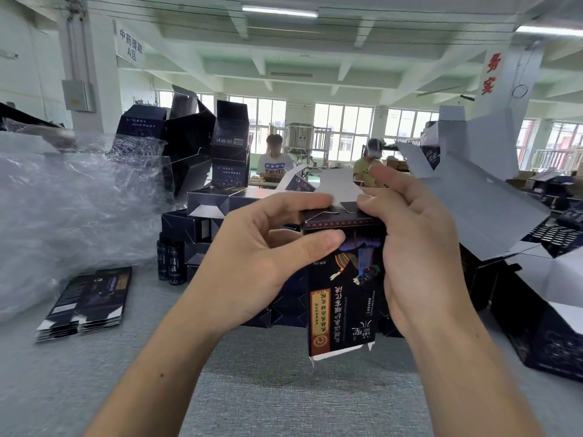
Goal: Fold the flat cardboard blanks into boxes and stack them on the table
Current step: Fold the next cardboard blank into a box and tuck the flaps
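Observation:
A dark printed cardboard box [344, 294] is held upright above the grey table [284, 389], its print upside down. My left hand [262, 257] grips its upper left corner, thumb on the front face, index finger along the top edge. My right hand [419, 247] holds the right side, fingers curled over the top flaps [339, 187], whose white inside shows. A stack of flat blanks [88, 301] lies on the table at left. Folded dark boxes [202, 216] are piled behind my hands.
Crumpled clear plastic wrap [69, 209] fills the left side. More open boxes with white flaps [485, 209] crowd the right edge. Two small dark bottles [170, 263] stand by the box pile. Two people [274, 162] sit at a far table.

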